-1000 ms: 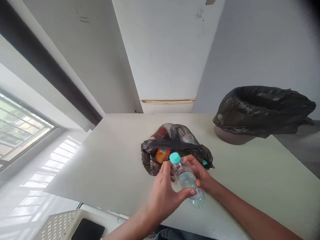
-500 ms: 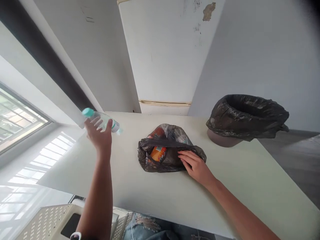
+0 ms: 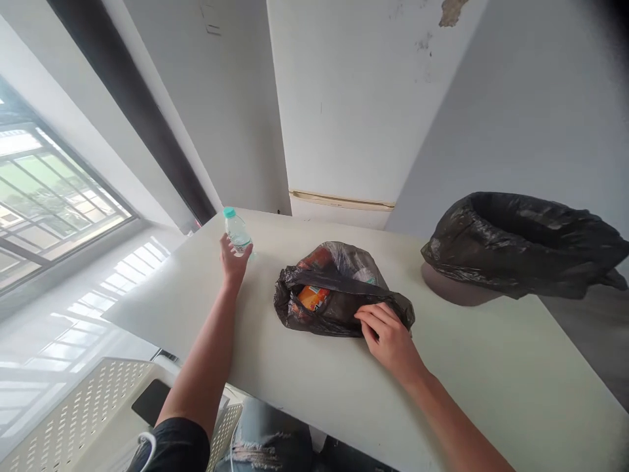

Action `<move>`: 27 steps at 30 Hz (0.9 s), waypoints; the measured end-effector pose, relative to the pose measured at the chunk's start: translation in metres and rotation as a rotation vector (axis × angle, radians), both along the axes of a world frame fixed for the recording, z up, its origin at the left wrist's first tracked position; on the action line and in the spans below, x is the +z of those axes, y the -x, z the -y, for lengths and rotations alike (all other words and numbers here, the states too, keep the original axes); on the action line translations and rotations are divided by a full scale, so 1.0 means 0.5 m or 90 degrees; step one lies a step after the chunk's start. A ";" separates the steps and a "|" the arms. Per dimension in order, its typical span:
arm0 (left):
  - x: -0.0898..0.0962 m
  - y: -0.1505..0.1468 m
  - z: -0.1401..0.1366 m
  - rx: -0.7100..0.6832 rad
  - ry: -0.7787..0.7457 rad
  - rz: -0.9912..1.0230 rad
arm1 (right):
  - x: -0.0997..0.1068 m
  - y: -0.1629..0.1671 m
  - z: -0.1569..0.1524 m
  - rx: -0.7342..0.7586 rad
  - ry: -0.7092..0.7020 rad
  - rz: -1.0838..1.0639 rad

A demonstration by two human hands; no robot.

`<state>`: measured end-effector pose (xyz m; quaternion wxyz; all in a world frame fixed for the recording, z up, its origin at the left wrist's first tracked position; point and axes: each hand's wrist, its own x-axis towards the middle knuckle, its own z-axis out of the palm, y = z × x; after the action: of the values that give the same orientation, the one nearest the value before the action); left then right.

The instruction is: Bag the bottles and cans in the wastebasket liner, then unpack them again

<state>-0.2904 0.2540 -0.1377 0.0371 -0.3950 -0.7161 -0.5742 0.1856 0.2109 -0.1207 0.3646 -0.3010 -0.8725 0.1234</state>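
A clear plastic bottle (image 3: 238, 229) with a teal cap stands upright at the left far part of the white table (image 3: 295, 380). My left hand (image 3: 234, 259) is wrapped round its lower half. In the middle of the table lies a black plastic bag (image 3: 339, 321), its mouth towards me. Through the opening shows an orange package (image 3: 313, 298), and other items are dimly visible through the thin plastic. My right hand (image 3: 388, 331) pinches the bag's rim on the right side.
A bin lined with a black bag (image 3: 515, 242) stands at the table's right far edge. Below on the left is a perforated cream basket (image 3: 93, 406) with a dark phone (image 3: 151, 401) in it. Behind the table rises a white fridge (image 3: 354, 118).
The bottle has gone from tilted in my left hand to upright on the table. My right hand has stayed at the bag's rim. The view has shifted a little to the left.
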 end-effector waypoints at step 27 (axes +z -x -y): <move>0.024 -0.198 0.004 -0.489 0.199 -0.129 | -0.019 -0.024 -0.073 -0.252 -0.064 0.018</move>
<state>-0.1915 0.2522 -0.1259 -0.1699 -0.6884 -0.5879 -0.3894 0.1977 0.2476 -0.1305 0.3838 -0.4501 -0.8063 0.0015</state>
